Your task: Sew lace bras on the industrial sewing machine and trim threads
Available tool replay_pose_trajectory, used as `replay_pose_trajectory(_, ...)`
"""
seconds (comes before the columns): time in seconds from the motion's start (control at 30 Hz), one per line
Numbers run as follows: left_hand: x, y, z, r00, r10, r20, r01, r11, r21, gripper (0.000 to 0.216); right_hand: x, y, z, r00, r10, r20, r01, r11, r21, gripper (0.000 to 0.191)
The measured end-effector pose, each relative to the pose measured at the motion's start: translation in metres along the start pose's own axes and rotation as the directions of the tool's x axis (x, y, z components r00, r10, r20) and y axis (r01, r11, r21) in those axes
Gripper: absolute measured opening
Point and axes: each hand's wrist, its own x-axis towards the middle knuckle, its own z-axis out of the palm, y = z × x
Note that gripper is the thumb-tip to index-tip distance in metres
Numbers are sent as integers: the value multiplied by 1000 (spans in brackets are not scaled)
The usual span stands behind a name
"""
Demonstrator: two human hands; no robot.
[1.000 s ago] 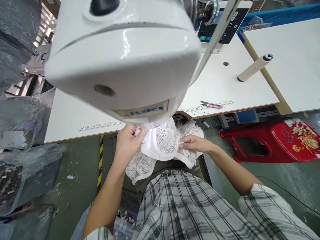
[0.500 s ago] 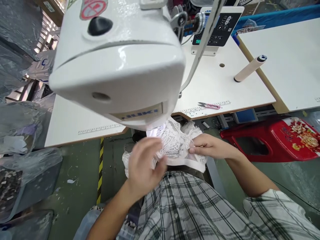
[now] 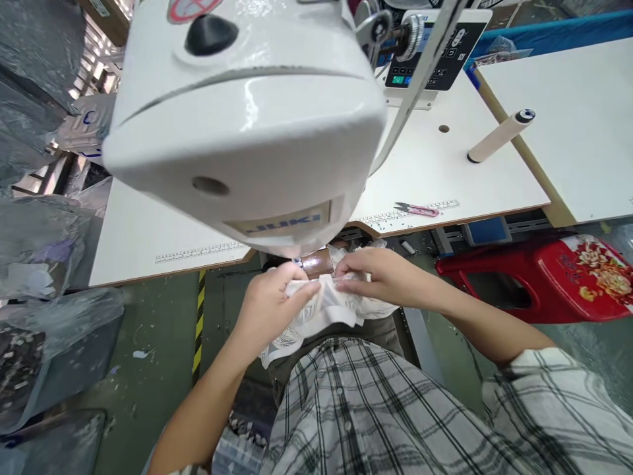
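A white lace bra (image 3: 324, 310) hangs between my two hands, just in front of the sewing machine (image 3: 242, 145). My left hand (image 3: 271, 300) pinches its upper edge between thumb and fingers. On the other side, my right hand (image 3: 363, 277) grips the fabric, with the thumb and fingertips closed. Lace spills out below and to the right of that hand. Behind the fabric shows the machine's brownish, shiny sewing arm (image 3: 318, 262), under the white head. The needle area is hidden by the head.
Pink thread snips (image 3: 417, 209) lie on the white table (image 3: 494, 188) by a printed ruler strip. A thread cone (image 3: 500, 136) and a control panel (image 3: 438, 56) stand farther back. A red stool (image 3: 494, 277) is at the right, and plastic-covered bins (image 3: 64, 349) at the left.
My left hand has come from a blurred, loose pose onto the bra's edge. My right hand has shifted left and up. The bra has been drawn back, uncovering the machine's brownish arm.
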Motion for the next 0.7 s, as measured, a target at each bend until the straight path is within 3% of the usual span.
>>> replay_pose_trajectory(0.1, 13, -3, -4, 987, -107, -118, 109, 994, 17, 28, 19, 9, -1, 996, 79, -47, -76, 995, 69, 23)
replay_pose_trajectory(0.23, 24, -6, -2, 966, -174, -189, 178, 984, 3, 47, 33, 14, -6, 986, 145, -76, -135, 983, 121, 27)
replay_pose_trajectory(0.4, 31, -10, 0, 958, -171, -231, 172, 985, -15, 47, 41, 18, -13, 985, 154, -72, -145, 983, 110, 30)
replay_pose_trajectory(0.6, 34, -16, 2, 934, -260, -246, 256, 965, -50, 51, 47, 19, -17, 988, 122, -94, -110, 986, 126, 36)
replay_pose_trajectory(0.7, 34, -17, 3, 938, -234, -258, 229, 972, -48, 51, 47, 21, -17, 988, 122, -94, -107, 983, 148, 35)
